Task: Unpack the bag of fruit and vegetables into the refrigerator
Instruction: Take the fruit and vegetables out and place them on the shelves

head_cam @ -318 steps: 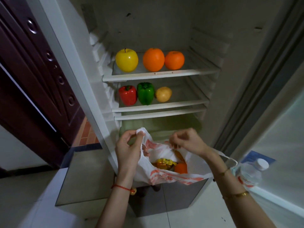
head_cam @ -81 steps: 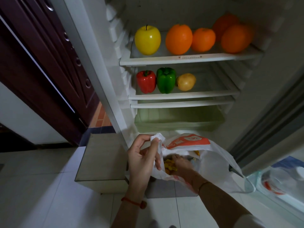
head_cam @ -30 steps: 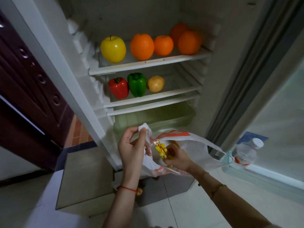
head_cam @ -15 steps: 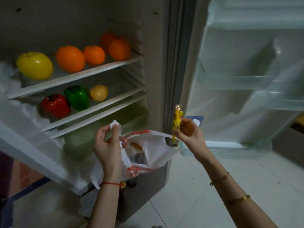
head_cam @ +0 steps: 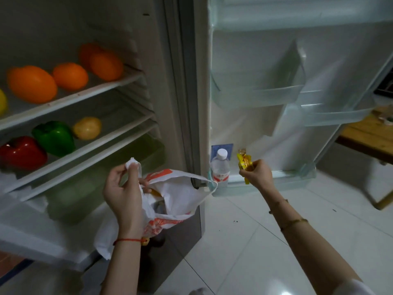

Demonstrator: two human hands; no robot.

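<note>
The person stood before the open refrigerator [head_cam: 180,81], the left hand [head_cam: 122,192] pinching one handle of a white plastic bag with orange print [head_cam: 172,199], fingers curled round the bunched plastic so the bag hung open in front of the lower shelves. The right hand [head_cam: 258,174] was out to the right, well apart from the bag, its fingers closed round a small yellow wrapped packet [head_cam: 244,162] held upright just in front of the lowest door bin [head_cam: 276,177]. A clear plastic water bottle with a white cap [head_cam: 221,167] stood in that bin, just left of the packet. On the upper shelf [head_cam: 85,94] lay four round oranges [head_cam: 32,84]; on the shelf below sat a red bell pepper [head_cam: 23,153], a green bell pepper [head_cam: 54,138] and a yellowish potato [head_cam: 87,127] in a row. Something yellow showed inside the bag, too hidden to name.
</note>
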